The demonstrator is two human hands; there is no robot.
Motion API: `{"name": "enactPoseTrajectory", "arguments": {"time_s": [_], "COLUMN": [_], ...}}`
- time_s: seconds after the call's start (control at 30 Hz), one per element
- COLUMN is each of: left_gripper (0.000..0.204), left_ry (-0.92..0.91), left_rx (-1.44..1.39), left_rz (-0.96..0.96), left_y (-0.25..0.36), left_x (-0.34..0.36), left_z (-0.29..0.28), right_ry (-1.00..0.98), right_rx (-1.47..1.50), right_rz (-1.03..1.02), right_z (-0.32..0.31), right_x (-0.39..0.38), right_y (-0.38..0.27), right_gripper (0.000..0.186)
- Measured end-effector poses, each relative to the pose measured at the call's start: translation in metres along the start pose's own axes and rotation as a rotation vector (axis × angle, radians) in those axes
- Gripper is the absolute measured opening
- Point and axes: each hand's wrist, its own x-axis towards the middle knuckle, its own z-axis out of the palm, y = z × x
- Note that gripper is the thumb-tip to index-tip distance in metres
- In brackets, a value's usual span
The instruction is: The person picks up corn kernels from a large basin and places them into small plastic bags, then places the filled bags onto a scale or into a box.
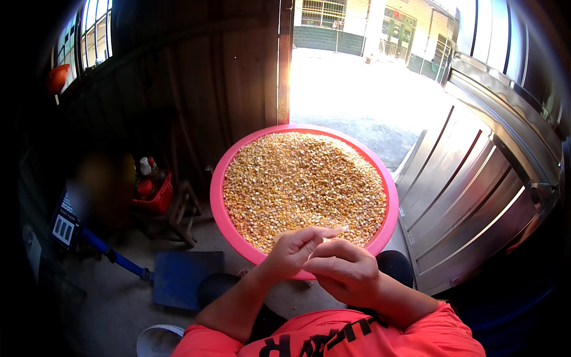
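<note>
A wide pink basin (219, 202), heaped with dried corn kernels (303, 184), stands right in front of me. Over its near rim my left hand (292, 251) and my right hand (346, 268) meet, fingertips close together. The left fingers are bent inward, with the thumb side toward the right hand. My right hand is curled, its thumb and forefinger pinched near the left fingers. Whatever lies between the fingertips is too small or hidden to make out.
On the left floor is a blue platform scale (187, 279) with a slanting post and display (64, 229). Behind it, a red basket (156, 199) of bottles rests on a wooden stool (184, 223). A white bucket (159, 342) is near-left; a metal door (464, 202) stands right.
</note>
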Motion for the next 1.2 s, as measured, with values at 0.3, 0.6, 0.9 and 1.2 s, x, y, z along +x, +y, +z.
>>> {"name": "enactPoseTrajectory", "arguments": {"time_s": [0.3, 0.6, 0.9, 1.2], "left_gripper": [0.017, 0.031, 0.022, 0.023], "left_ry": [-0.262, -0.139, 0.078, 0.102], "left_rx": [0.168, -0.128, -0.186, -0.267], "left_rz": [-0.058, -0.325, -0.416, -0.424], "left_y": [-0.017, 0.008, 0.010, 0.025], "left_x": [-0.015, -0.011, -0.012, -0.002], "left_z": [-0.011, -0.001, -0.005, -0.008], "right_ry": [0.126, 0.189, 0.243, 0.189], "right_rx": [0.011, 0.166, 0.221, 0.034], "right_rz": [0.194, 0.289, 0.430, 0.337], "right_z": [0.000, 0.008, 0.008, -0.004], "right_x": [-0.005, -0.013, -0.021, -0.013], "right_y": [0.016, 0.034, 0.039, 0.025], "right_gripper": [0.017, 0.012, 0.010, 0.013]}}
